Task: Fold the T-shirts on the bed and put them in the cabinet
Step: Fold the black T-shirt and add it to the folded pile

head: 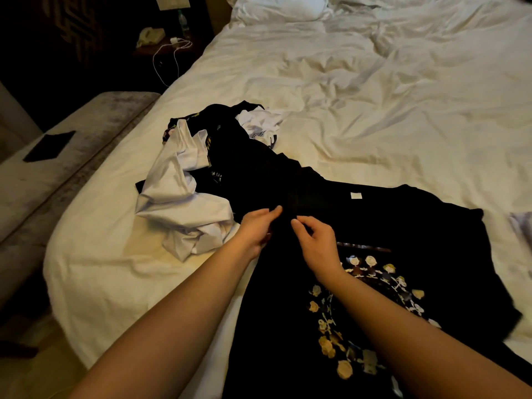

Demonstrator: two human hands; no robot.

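A black T-shirt (pixel 403 226) with a yellow and white printed picture lies spread on the white bed (pixel 374 96), running toward me. My left hand (pixel 254 226) and my right hand (pixel 315 240) sit close together over its dark cloth near the middle. Both have fingers curled with thumb and forefinger meeting at the fabric, pinching the shirt. To the left lies a heap of more T-shirts: a crumpled white one (pixel 178 203) and a black one (pixel 239 145) behind it, with a second white one (pixel 259 122) farther back.
A grey upholstered bench (pixel 57 156) runs along the bed's left side with a dark flat item (pixel 49 145) on it. A nightstand at the back left holds a bottle (pixel 184 23) and a white cable (pixel 167 59). A pillow (pixel 279 8) lies at the head. No cabinet is in view.
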